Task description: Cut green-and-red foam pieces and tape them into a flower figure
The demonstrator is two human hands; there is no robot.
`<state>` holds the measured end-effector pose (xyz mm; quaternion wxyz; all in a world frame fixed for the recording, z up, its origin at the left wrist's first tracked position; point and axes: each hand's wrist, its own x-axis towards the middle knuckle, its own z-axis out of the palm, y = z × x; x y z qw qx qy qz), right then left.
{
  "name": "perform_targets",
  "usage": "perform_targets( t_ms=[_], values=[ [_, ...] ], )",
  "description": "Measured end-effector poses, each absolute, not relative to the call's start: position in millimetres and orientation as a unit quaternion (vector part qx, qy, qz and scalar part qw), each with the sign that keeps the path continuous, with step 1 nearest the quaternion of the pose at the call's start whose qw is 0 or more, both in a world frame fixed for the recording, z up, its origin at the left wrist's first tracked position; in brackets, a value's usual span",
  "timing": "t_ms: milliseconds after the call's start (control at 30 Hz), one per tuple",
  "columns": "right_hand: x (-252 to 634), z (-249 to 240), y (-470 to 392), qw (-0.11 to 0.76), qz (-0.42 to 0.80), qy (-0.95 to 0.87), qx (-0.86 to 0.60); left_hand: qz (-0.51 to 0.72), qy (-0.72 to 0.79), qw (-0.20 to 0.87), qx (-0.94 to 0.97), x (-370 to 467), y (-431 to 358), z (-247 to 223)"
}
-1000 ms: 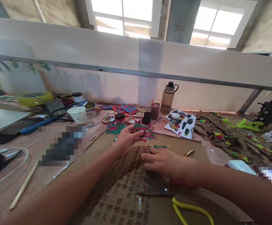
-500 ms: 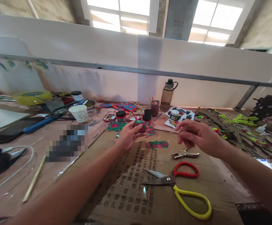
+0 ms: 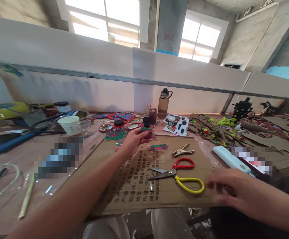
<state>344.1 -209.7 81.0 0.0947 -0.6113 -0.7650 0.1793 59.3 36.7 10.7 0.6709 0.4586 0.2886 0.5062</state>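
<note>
My left hand [image 3: 134,141] is closed on a small green and red painted piece [image 3: 146,132] above the far edge of the cardboard [image 3: 124,189]. Blurred by motion, my right hand [image 3: 230,187] is at the cardboard's right edge; whether its fingers hold anything is unclear. Between the hands lie scissors [image 3: 174,173] with one red and one yellow handle, blades parted and pointing left. Behind them is a metal hole punch [image 3: 183,150]. A green and pink painted piece [image 3: 158,147] rests on the cardboard just right of my left hand.
Paint jars [image 3: 118,125], a brush cup [image 3: 152,117] and a bottle [image 3: 163,105] stand at the back. A paper cup [image 3: 70,125] is at left. Twine with bright flowers [image 3: 209,127] and a white and tan tool [image 3: 231,159] lie at right.
My right hand has moved away from above the hole punch, toward me and to the right. The view has turned right. My left hand still holds the painted piece.
</note>
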Motion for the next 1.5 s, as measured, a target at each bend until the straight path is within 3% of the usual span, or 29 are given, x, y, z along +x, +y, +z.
perform_targets(
  t_ms=[100,300,567,833,933,1167,1500],
  values=[
    [319.4,58.8,-169.6,0.087,0.092,-0.81,-0.573,0.506,0.278,0.671,0.466,60.4,32.3,15.5],
    [305.0,13.7,-116.6,-0.034,0.059,-0.824,-0.563,0.505,0.266,0.67,0.475,58.3,29.5,20.7],
    [299.9,23.5,-115.3,0.007,0.062,-0.851,-0.521,0.517,0.306,0.671,0.434,52.1,29.4,28.1],
    [310.2,37.1,-124.1,-0.009,0.163,-0.861,-0.482,0.525,0.329,0.677,0.397,48.7,35.4,31.6],
    [307.6,41.3,-118.2,0.047,0.197,-0.832,-0.517,0.533,0.327,0.666,0.407,45.8,38.1,31.1],
    [296.2,44.7,-92.0,0.292,0.271,-0.736,-0.546,0.478,0.358,0.648,0.473,41.9,33.0,39.5],
    [260.9,54.7,-52.1,0.289,0.312,-0.731,-0.533,0.488,0.331,0.637,0.497,43.9,26.3,49.7]
  ],
)
